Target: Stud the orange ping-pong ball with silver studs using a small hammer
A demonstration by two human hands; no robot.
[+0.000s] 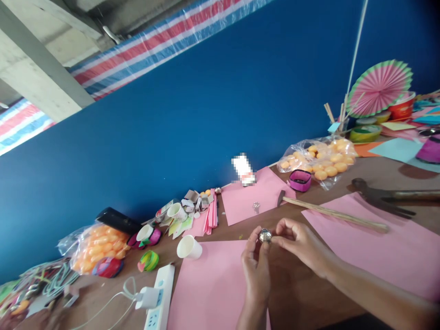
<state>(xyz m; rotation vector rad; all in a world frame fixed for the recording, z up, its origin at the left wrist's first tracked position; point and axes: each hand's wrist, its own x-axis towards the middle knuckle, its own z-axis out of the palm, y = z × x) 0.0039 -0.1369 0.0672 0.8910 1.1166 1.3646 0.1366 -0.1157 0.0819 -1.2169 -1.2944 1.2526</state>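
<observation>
A small round silver metal ball, shiny and patterned, is pinched between the thumb and fingers of my left hand, raised a little above the brown table. At the ball's right side is my right hand, its thumb tip at the ball's edge and its fingers curled. Whatever lies between those right fingertips, if anything, is too small to make out. Just beyond the hands, a little pile of small silver pieces lies on a pink sheet. Another pink sheet reaches under my left hand.
Right of my hands lie a wooden-handled hammer and a larger claw hammer. A white paper cup and a power strip stand left. Bags of orange balls and a purple ring-shaped container sit near the blue wall.
</observation>
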